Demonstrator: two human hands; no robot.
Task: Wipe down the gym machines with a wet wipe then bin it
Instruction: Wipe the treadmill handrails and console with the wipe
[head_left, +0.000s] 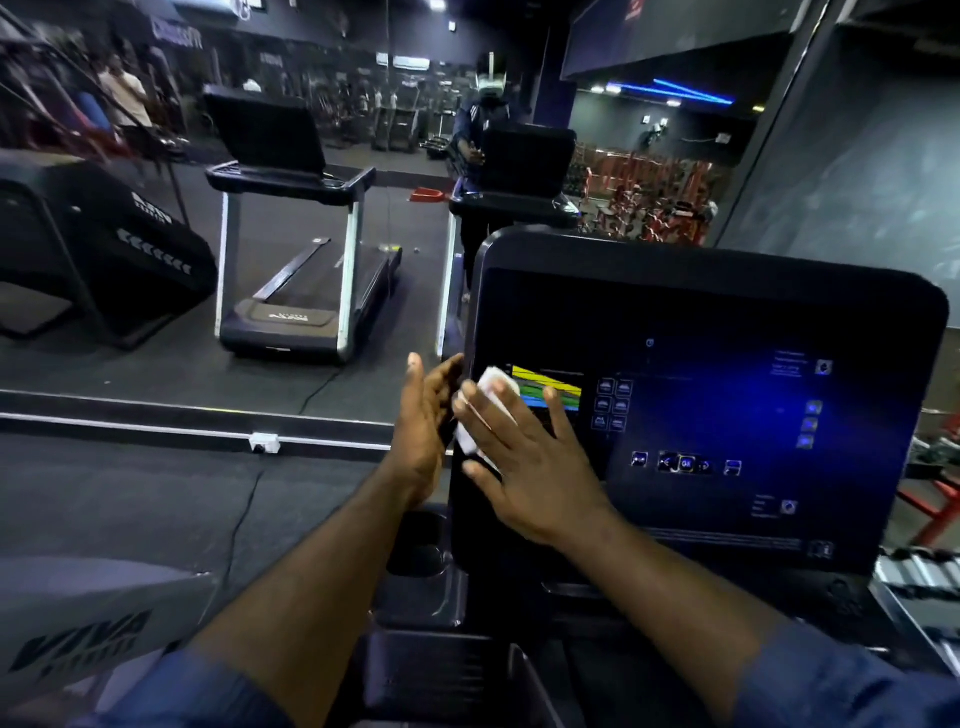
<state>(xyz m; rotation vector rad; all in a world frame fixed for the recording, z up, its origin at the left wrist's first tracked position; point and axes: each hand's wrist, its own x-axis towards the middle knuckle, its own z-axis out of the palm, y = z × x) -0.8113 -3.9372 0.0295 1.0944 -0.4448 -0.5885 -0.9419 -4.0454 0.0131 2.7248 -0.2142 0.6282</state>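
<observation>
Two bare hands worked at the black, glossy treadmill console (727, 312) with its lit touchscreen. The right hand (535, 462) lay flat, fingers spread straight, pressing a small crumpled white wet wipe (496, 382) against the screen close to the console's left edge. The left hand (426, 415) stood against that left edge, thumb raised. Whether it gripped the edge or only steadied it could not be told. By my judgement the wiping was at an early stage: the screen's right side, the grey-framed black treadmill (306, 270) seen ahead to the left, and the binning all remained. No bin showed.
</observation>
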